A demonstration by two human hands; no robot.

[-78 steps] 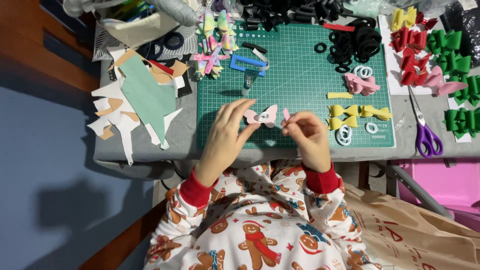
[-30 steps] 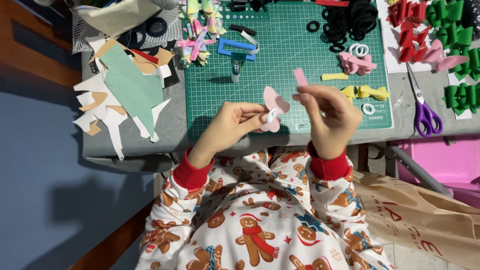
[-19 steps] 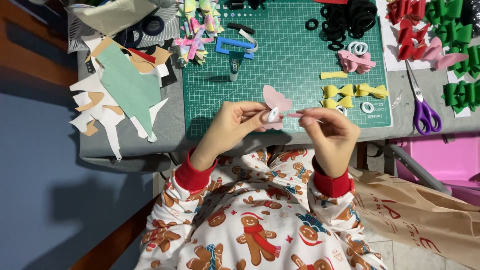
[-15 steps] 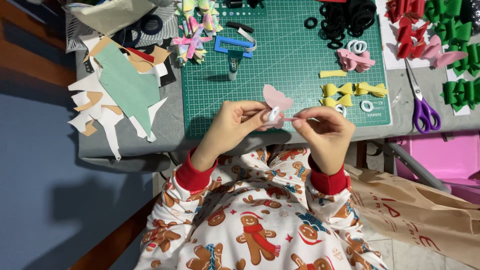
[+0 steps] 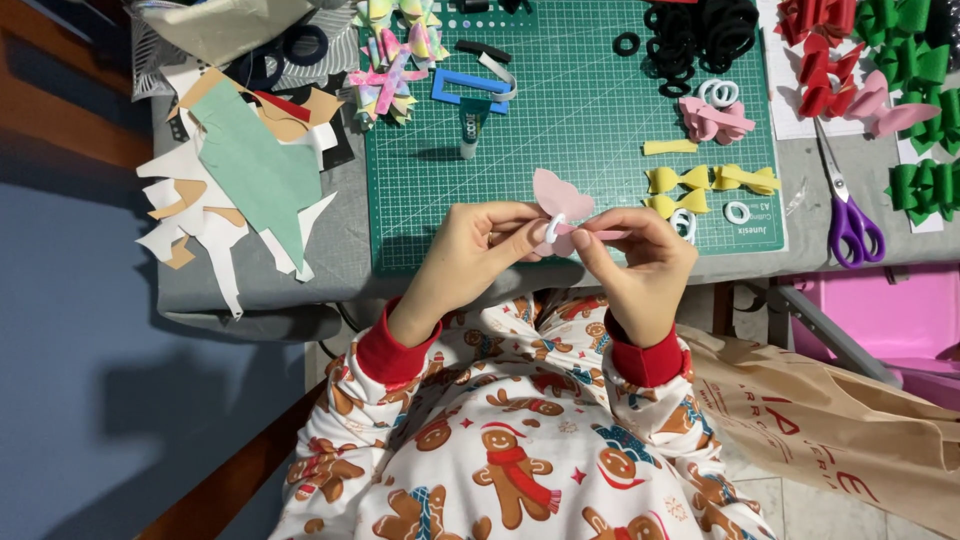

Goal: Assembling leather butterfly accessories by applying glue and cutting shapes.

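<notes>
Head view is looking straight down at two hands meeting over the near edge of a green cutting mat (image 5: 600, 120). The left hand (image 5: 470, 250) is pinching a pink foam bow piece (image 5: 560, 195) between thumb and fingers, holding it just above the mat's front border. A small white ring (image 5: 553, 229) is sitting around the pinched middle of that piece. The right hand (image 5: 640, 265) is gripping a thin pink strip (image 5: 603, 234) that is sticking out sideways from the bow's middle, its fingers closed on the strip and touching those of the left hand.

Yellow bows (image 5: 710, 180) are lying on the mat just beyond the right hand, with another white ring (image 5: 738, 212) beside them. A glue tube (image 5: 470, 125) is standing further up the mat. Purple-handled scissors (image 5: 845, 205) are resting on the grey surface (image 5: 200, 290) to the right of the mat, and paper scraps (image 5: 240, 190) in green, white and tan are lying in a heap to the left. Red and green bows are lined up along the far right.
</notes>
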